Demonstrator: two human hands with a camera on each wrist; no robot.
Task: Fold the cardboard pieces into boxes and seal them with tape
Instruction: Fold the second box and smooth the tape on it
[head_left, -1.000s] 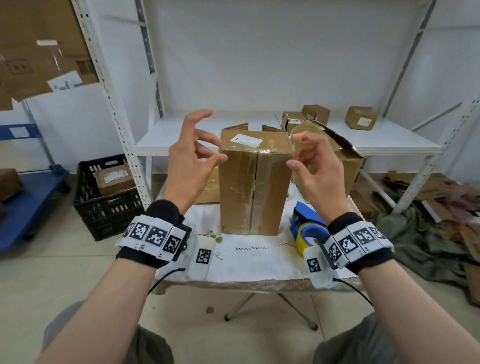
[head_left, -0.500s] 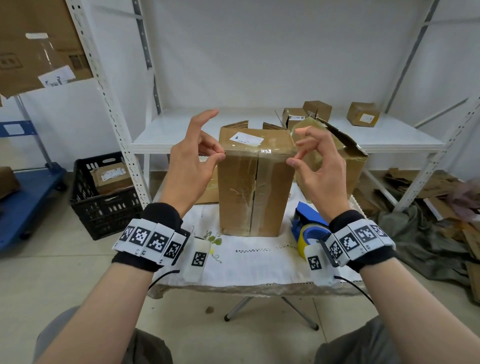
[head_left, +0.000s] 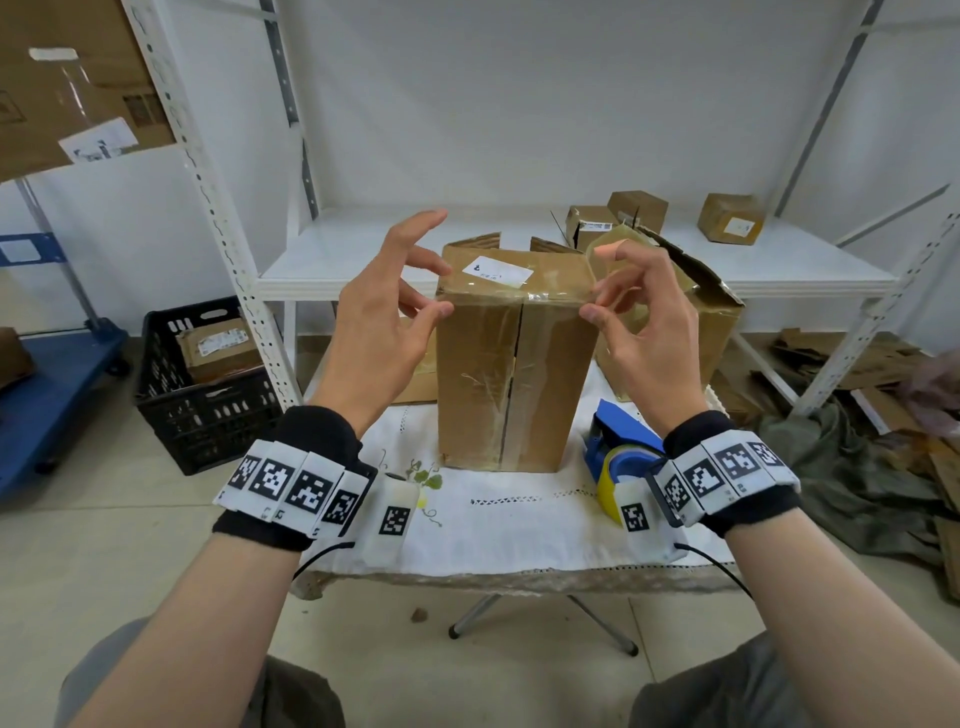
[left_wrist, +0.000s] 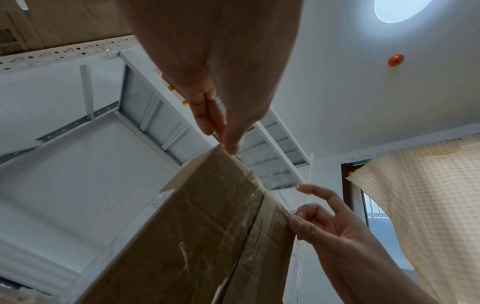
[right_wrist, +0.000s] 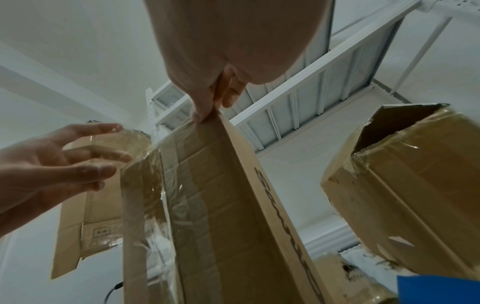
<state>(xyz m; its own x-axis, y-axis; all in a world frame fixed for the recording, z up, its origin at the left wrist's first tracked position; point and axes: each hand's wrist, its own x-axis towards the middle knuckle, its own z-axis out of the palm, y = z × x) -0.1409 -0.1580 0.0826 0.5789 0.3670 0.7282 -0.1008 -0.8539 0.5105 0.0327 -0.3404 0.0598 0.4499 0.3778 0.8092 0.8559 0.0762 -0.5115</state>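
From the head view, the cardboard box (head_left: 511, 358) stood upright on the desk (head_left: 519, 525), a tape dispenser (head_left: 621, 457) just beside it. The left hand (head_left: 384, 322) hovered at the box's top left corner, fingers spread and holding nothing. The right hand (head_left: 641, 332) pinched a strip of clear tape (head_left: 605, 265) at the top right corner. The box looked light and stiff; I would steady it by its top corners, since the tape is flimsy and clings to itself.

The left wrist view showed the left fingertips touching the top edge.

In the right wrist view, the pinch seemed to sit on the corner, though the film was hard to make out.

Compared with half a second earlier, the right fingers had lifted the tape higher.
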